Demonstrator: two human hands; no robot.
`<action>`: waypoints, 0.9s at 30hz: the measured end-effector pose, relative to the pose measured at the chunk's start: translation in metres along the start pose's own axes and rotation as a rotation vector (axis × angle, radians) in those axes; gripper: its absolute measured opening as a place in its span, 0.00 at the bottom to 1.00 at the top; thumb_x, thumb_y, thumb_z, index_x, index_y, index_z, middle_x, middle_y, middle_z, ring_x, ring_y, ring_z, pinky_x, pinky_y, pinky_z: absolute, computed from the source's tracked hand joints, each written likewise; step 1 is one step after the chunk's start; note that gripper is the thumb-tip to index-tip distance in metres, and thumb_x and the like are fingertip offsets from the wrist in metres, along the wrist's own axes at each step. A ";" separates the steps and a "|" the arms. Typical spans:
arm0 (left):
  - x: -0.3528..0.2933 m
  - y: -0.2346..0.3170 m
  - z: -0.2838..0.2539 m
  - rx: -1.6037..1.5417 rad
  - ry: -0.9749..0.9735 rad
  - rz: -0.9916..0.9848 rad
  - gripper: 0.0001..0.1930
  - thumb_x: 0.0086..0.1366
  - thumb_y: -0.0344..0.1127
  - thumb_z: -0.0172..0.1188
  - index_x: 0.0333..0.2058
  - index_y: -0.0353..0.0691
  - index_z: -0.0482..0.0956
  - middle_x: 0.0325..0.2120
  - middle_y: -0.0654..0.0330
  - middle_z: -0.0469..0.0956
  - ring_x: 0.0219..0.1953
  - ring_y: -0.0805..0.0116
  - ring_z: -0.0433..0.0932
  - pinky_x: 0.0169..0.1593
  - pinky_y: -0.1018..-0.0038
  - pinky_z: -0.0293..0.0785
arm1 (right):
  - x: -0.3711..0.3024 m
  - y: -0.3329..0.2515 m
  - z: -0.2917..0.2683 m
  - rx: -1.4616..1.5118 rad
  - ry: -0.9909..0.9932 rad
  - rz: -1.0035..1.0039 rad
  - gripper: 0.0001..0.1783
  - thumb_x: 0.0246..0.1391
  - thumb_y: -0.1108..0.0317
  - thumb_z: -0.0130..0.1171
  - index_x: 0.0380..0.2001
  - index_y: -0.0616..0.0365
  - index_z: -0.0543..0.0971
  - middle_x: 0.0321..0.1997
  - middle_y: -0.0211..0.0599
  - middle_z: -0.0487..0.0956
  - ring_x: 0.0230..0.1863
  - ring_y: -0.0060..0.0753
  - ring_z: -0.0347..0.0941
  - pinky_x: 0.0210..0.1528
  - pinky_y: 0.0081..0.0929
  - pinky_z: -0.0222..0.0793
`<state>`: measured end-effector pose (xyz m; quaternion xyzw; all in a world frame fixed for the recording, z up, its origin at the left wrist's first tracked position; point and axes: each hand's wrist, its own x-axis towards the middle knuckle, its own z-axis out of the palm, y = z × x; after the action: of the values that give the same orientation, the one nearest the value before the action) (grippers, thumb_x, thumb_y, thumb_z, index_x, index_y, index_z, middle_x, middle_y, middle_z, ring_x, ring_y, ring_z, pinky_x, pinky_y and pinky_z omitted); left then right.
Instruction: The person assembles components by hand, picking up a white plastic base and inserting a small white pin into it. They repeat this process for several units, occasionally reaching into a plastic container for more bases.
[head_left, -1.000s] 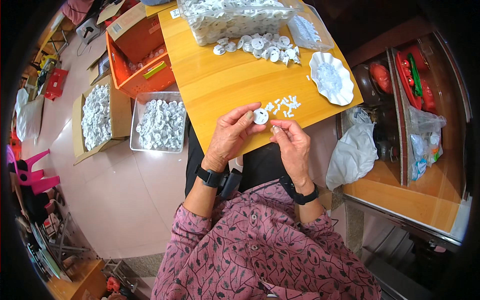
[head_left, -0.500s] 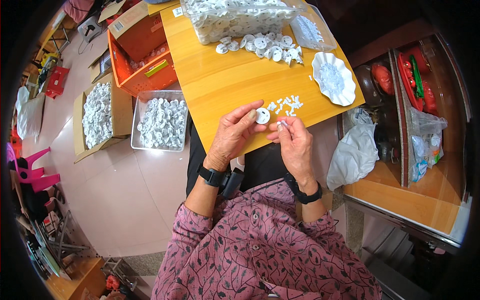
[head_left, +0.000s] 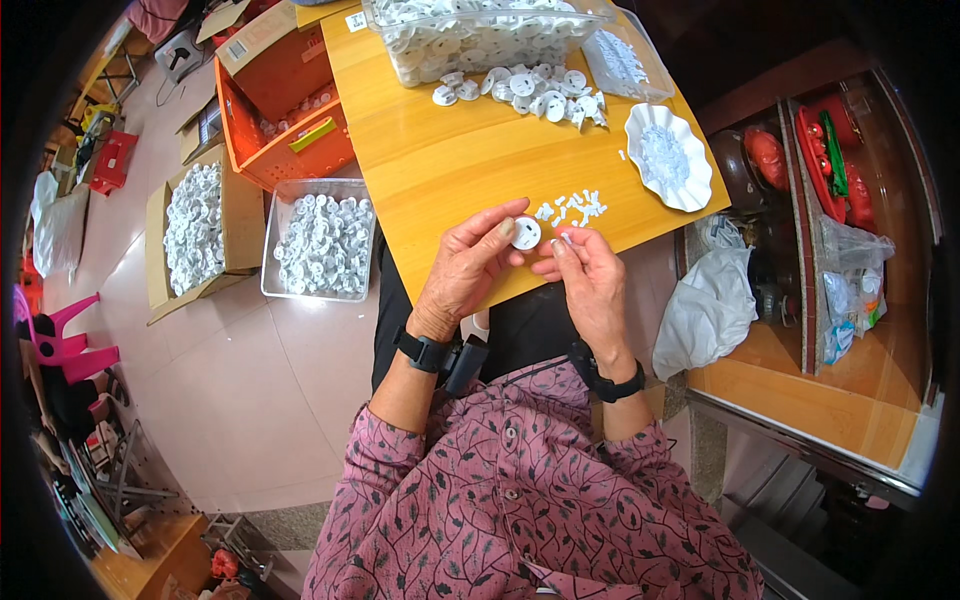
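Note:
Between thumb and fingers, my left hand point(head_left: 473, 252) grips a round white plastic disc point(head_left: 526, 233) with a dark slot in its face. Just to its right, my right hand point(head_left: 590, 275) pinches a small white plastic piece point(head_left: 566, 238), mostly covered by the fingertips. Both hands are over the near edge of the yellow wooden table point(head_left: 440, 150). Beyond them lies a loose group of small white plastic pieces point(head_left: 578, 208). A scalloped white dish point(head_left: 696, 190) of tiny translucent pieces stands to the right. A pile of white discs point(head_left: 548, 95) lies further back.
At the table's back is a clear bin point(head_left: 480, 50) full of white discs, with a clear tray point(head_left: 625, 65) beside it. On the floor at left stand an orange crate point(head_left: 290, 150), a cardboard box point(head_left: 240, 235) and a clear tub point(head_left: 320, 290) of white parts. A shelf point(head_left: 840, 400) stands at right.
My right fingers have shifted slightly around the small white piece, which shows less now. The left hand still holds the disc in nearly the same place.

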<state>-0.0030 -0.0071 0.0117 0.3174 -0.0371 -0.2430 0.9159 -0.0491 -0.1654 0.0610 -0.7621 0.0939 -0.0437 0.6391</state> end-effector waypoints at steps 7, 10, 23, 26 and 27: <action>0.002 0.000 0.003 0.000 0.041 0.027 0.18 0.70 0.33 0.55 0.56 0.34 0.73 0.43 0.59 0.79 0.36 0.74 0.76 0.42 0.79 0.75 | 0.007 0.025 -0.004 -0.309 0.063 -0.289 0.07 0.61 0.72 0.57 0.38 0.65 0.81 0.36 0.35 0.79 0.30 0.23 0.77 0.34 0.18 0.73; 0.002 0.000 0.003 -0.010 0.048 0.014 0.18 0.69 0.32 0.55 0.55 0.34 0.73 0.42 0.59 0.79 0.36 0.74 0.77 0.42 0.79 0.75 | 0.008 0.023 -0.005 -0.376 0.089 -0.345 0.08 0.60 0.73 0.58 0.39 0.64 0.82 0.35 0.33 0.77 0.30 0.22 0.75 0.34 0.17 0.71; 0.002 0.000 0.002 0.036 0.044 -0.001 0.16 0.69 0.31 0.55 0.53 0.33 0.75 0.40 0.59 0.80 0.36 0.74 0.77 0.42 0.78 0.76 | 0.009 0.010 -0.001 0.124 0.009 0.023 0.11 0.60 0.75 0.57 0.45 0.67 0.78 0.36 0.34 0.80 0.32 0.20 0.77 0.36 0.17 0.73; 0.001 0.000 0.001 0.010 0.038 -0.001 0.16 0.69 0.30 0.55 0.54 0.32 0.75 0.41 0.58 0.80 0.36 0.75 0.78 0.42 0.79 0.76 | 0.009 0.008 0.000 0.120 0.002 0.021 0.10 0.59 0.75 0.57 0.44 0.66 0.77 0.37 0.35 0.81 0.32 0.20 0.77 0.36 0.17 0.72; 0.001 -0.001 0.001 -0.014 0.031 0.003 0.16 0.69 0.30 0.54 0.54 0.32 0.74 0.42 0.58 0.79 0.36 0.76 0.78 0.43 0.80 0.77 | 0.009 0.006 0.000 0.109 0.009 0.022 0.10 0.59 0.75 0.56 0.44 0.66 0.76 0.37 0.36 0.81 0.32 0.20 0.77 0.36 0.17 0.72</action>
<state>-0.0027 -0.0084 0.0121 0.3145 -0.0219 -0.2369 0.9190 -0.0413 -0.1682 0.0548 -0.7248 0.1028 -0.0451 0.6797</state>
